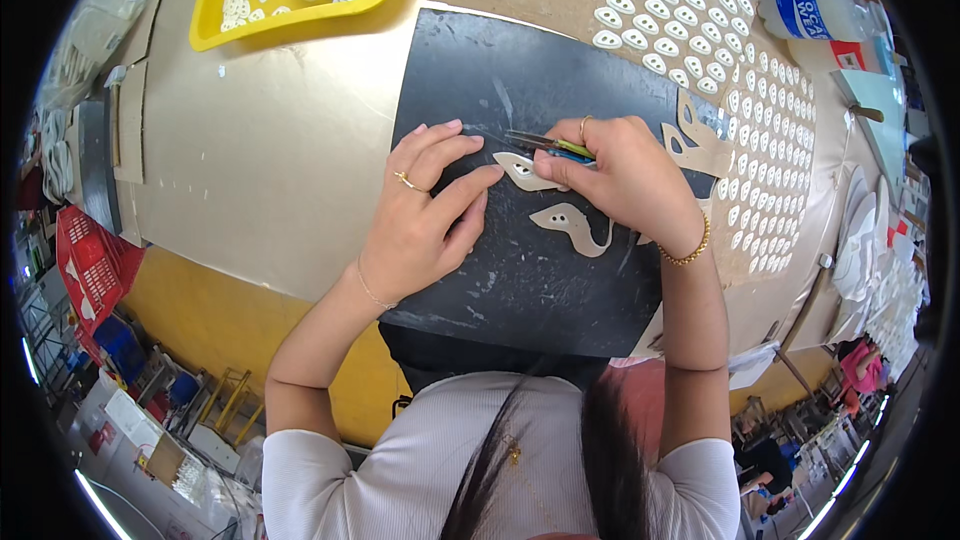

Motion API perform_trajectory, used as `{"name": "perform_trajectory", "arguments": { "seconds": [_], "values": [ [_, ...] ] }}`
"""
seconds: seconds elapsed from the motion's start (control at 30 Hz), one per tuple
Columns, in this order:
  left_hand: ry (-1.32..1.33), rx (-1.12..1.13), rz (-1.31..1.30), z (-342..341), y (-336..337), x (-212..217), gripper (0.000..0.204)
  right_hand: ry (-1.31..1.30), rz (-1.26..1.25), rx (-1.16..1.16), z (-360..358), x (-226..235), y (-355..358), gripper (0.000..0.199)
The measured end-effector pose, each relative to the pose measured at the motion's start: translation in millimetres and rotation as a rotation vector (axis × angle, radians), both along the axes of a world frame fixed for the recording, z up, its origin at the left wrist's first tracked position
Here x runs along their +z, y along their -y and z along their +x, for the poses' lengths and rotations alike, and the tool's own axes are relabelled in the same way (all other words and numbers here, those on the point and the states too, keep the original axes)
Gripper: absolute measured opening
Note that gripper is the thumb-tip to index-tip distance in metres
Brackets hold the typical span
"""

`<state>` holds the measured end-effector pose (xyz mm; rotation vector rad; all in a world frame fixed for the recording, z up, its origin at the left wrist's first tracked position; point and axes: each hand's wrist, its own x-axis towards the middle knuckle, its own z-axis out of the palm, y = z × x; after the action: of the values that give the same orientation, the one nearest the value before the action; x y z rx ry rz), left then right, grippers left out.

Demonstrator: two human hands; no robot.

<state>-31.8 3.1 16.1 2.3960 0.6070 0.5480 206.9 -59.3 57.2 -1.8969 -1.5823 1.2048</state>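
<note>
My right hand [625,175] grips a slim tool with green and blue handles [570,151]; its narrow metal ends point left, and I cannot make out whether it is tweezers or snips. Beneath those fingers, a pale curved cutout [520,171] with small holes lies on a black mat [480,285]. My left hand [425,185] rests flat on the mat with fingers apart, its index fingertip at the cutout's left tip. A second pale cutout [575,227] with holes and a curling tail lies just nearer to me. Part of the first cutout is hidden by my right hand.
Tan cutouts [695,140] lie at the mat's right edge. Rows of small pale pieces [665,47] cover a brown board beyond and to the right. A yellow tray [205,25] with similar pieces and a plastic bag stands far left. A bottle [820,12] lies far right.
</note>
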Motion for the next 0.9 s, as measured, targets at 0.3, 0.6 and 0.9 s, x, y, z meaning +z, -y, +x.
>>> {"name": "perform_trajectory", "arguments": {
  "seconds": [0.3, 0.6, 0.9],
  "values": [
    [-0.068, -0.033, 0.109, 3.3, -2.3, -4.1, 0.040, 0.032, 0.006, -0.017, 2.4, -3.4, -6.0, 0.028],
    [-0.102, -0.057, 0.150, 3.8, 0.5, -2.0, 0.043, 0.043, 0.008, -0.006, 3.5, -5.2, -7.6, 0.028],
    [-0.119, -0.078, 0.188, 5.7, 2.3, -3.3, 0.045, 0.047, 0.074, -0.006, 4.6, -16.0, -5.1, 0.030]
  ]
}}
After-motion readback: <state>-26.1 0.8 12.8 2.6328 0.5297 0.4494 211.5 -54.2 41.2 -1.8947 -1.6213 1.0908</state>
